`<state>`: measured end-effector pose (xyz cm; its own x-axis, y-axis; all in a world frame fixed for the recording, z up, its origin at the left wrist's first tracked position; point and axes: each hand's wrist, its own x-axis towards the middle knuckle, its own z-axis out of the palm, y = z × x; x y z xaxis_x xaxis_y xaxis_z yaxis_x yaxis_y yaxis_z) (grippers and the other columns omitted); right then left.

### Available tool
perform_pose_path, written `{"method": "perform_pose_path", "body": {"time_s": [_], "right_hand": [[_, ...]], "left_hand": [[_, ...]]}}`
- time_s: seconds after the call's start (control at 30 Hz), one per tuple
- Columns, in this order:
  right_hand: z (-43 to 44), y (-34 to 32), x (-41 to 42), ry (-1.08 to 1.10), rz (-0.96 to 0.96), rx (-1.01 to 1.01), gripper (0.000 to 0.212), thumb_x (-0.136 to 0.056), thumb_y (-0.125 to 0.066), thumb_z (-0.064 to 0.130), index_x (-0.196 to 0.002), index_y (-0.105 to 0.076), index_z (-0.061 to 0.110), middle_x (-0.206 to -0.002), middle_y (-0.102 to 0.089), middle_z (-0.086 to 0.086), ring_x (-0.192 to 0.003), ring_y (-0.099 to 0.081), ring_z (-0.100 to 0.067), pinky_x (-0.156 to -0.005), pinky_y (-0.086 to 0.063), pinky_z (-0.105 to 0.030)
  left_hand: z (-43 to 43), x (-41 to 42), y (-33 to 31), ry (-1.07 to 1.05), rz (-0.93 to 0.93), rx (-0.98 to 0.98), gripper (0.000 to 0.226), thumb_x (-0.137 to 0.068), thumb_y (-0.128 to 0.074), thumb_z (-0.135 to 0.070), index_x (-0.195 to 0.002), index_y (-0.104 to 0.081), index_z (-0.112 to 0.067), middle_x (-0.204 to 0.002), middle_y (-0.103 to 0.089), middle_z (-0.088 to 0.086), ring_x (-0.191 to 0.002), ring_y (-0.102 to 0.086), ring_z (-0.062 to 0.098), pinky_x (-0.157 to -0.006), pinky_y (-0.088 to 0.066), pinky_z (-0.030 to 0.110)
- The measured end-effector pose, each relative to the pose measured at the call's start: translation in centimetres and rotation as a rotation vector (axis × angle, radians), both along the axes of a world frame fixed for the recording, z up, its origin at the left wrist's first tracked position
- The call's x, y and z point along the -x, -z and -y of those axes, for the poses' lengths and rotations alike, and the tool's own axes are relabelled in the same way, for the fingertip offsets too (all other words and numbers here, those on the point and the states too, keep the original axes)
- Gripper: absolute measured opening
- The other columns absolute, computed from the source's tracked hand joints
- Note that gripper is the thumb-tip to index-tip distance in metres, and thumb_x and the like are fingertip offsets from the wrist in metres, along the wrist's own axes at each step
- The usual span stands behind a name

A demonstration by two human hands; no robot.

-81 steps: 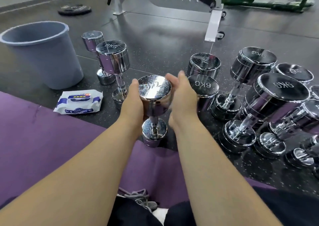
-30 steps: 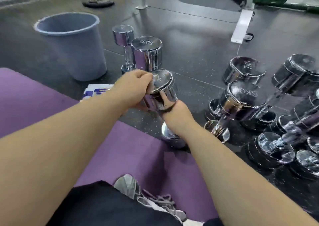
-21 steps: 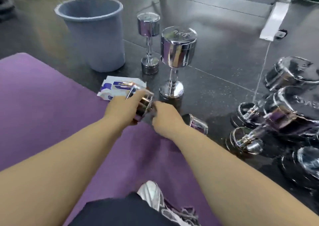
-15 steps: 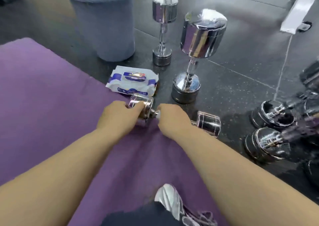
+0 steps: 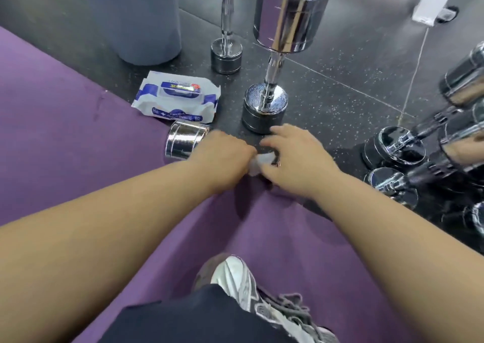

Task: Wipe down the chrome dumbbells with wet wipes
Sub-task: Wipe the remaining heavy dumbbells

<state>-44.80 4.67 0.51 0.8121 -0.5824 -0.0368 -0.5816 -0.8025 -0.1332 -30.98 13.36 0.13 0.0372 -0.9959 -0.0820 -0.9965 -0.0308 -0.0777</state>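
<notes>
A small chrome dumbbell [image 5: 185, 143] lies on its side at the edge of the purple mat [image 5: 65, 138]; only its left head shows. My left hand [image 5: 222, 157] is curled over its handle. My right hand [image 5: 296, 159] covers the right end and holds a white wet wipe [image 5: 262, 162], which pokes out between the two hands. The wet-wipe pack [image 5: 178, 99], white and blue, lies closed on the floor just beyond the dumbbell.
A large chrome dumbbell [image 5: 275, 54] and a slimmer one [image 5: 226, 28] stand upright beyond my hands. A grey bucket [image 5: 146, 28] is at the far left. Several more dumbbells [image 5: 398, 146] crowd the right. My shoe [image 5: 235, 277] rests on the mat.
The dumbbell went from upright on the floor to lying across the mat edge near the wipe pack. My left hand slid to the handle; my right hand now covers the right end.
</notes>
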Motion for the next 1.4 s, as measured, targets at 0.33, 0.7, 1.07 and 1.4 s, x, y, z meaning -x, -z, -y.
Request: {"method": "perform_pose_path", "body": {"time_s": [0.33, 0.7, 1.07, 1.4], "right_hand": [[0.5, 1.5, 1.4, 0.433, 0.374, -0.333, 0.038, -0.1, -0.035, 0.024, -0.097, -0.07, 0.009, -0.104, -0.065, -0.01, -0.099, -0.055, -0.031, -0.083, -0.043, -0.038], [0.7, 1.7, 1.1, 0.462, 0.367, -0.342, 0.04, -0.099, -0.033, 0.024, -0.059, -0.038, 0.021, -0.082, -0.051, -0.006, -0.08, -0.045, -0.029, -0.067, -0.029, -0.035], [1.2, 1.6, 1.1, 0.474, 0.374, -0.4, 0.039, -0.098, -0.034, 0.025, -0.06, -0.041, 0.02, -0.082, -0.056, -0.008, -0.081, -0.049, -0.029, -0.067, -0.034, -0.035], [2.0, 0.6, 0.7, 0.496, 0.334, -0.421, 0.038, -0.096, -0.036, 0.024, -0.06, -0.047, 0.019, -0.079, -0.058, -0.006, -0.08, -0.05, -0.03, -0.066, -0.034, -0.033]], "left_hand": [[2.7, 2.3, 0.9, -0.044, -0.238, -0.182, 0.019, -0.087, -0.062, -0.021, -0.103, -0.053, -0.019, -0.109, -0.065, 0.004, -0.105, -0.061, 0.03, -0.078, -0.043, 0.036], [2.7, 0.8, -0.9, -0.003, 0.298, -0.483, 0.03, -0.097, -0.047, -0.022, -0.122, -0.038, -0.01, -0.125, -0.057, 0.009, -0.117, -0.056, 0.032, -0.102, -0.035, 0.044], [1.7, -2.0, -2.5, 0.209, 0.545, -0.49, 0.016, -0.094, -0.045, -0.02, -0.109, -0.041, -0.022, -0.114, -0.06, -0.008, -0.116, -0.054, 0.02, -0.11, -0.025, 0.047], [3.0, 0.5, -2.8, -0.134, -0.412, -0.126, 0.023, -0.093, -0.045, -0.012, -0.093, -0.068, -0.015, -0.086, -0.069, 0.005, -0.087, -0.061, 0.024, -0.07, -0.044, 0.031]]}}
